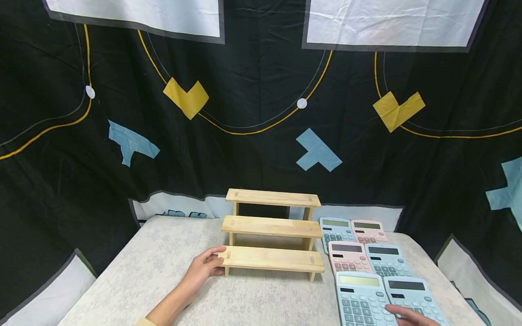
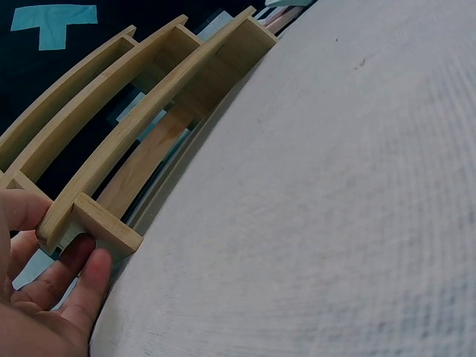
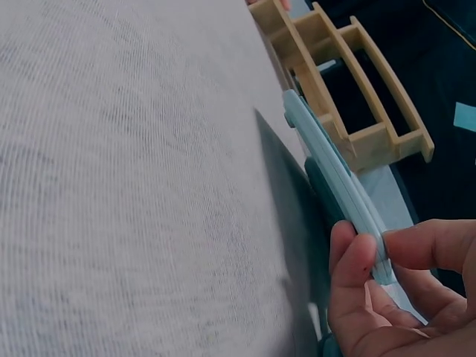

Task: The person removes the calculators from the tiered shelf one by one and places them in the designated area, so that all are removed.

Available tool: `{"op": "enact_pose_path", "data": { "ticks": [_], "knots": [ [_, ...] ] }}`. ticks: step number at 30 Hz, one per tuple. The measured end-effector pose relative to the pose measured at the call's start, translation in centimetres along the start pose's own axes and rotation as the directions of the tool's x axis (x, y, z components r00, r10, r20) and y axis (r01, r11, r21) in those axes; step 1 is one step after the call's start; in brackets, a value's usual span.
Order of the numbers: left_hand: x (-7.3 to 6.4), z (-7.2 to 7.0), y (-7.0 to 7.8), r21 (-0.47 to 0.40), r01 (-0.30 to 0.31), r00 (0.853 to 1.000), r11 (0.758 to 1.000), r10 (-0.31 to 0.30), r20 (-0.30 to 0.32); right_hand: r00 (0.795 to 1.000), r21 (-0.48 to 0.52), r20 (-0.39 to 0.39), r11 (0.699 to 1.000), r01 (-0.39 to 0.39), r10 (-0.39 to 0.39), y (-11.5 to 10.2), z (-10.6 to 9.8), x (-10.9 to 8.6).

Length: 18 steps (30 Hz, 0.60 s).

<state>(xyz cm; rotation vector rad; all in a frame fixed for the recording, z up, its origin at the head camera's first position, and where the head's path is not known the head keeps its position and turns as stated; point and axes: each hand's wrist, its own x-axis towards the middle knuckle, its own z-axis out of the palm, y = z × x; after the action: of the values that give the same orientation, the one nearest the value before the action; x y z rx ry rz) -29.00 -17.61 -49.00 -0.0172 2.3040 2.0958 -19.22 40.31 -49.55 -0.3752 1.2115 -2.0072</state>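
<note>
A three-tier wooden step rack [image 1: 273,226] stands at the middle of the table. My left hand [image 1: 202,268] holds the left end of its lowest step; in the left wrist view, the fingers [image 2: 93,275] bend around that corner by the short leg. My right hand [image 1: 412,315] is at the front right, partly cut off by the frame's lower edge. Between its thumb and fingers it pinches the edge of a light blue calculator [image 3: 338,178], which is raised at a tilt and casts a shadow on the cloth. In the head view this calculator [image 1: 363,296] has a pale yellowish display.
Several other calculators lie in rows right of the rack, among them a blue one [image 1: 408,290] beside the held one and a pink one [image 1: 348,258] behind it. A pale patterned cloth [image 1: 261,303] covers the table. Behind hangs a black curtain [image 1: 253,163].
</note>
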Motion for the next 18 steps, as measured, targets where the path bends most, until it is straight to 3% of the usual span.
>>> {"op": "enact_pose_path", "data": {
  "ticks": [4,11,18],
  "knots": [
    [0.1,0.0,-0.1,-0.008,-0.004,1.000,1.000,0.004,0.007,1.000,0.009,0.015,1.000,0.001,-0.001,0.3,-0.3,-0.6],
    [0.3,0.2,-0.3,-0.023,-0.002,1.000,1.000,0.002,0.017,0.992,-0.032,0.114,0.998,0.058,-0.054,0.8,-0.7,-1.5],
    [0.2,0.1,-0.2,-0.014,-0.008,1.000,1.000,0.008,0.012,0.996,-0.040,0.049,0.996,0.074,-0.072,1.3,-0.8,-1.7]
  ]
}}
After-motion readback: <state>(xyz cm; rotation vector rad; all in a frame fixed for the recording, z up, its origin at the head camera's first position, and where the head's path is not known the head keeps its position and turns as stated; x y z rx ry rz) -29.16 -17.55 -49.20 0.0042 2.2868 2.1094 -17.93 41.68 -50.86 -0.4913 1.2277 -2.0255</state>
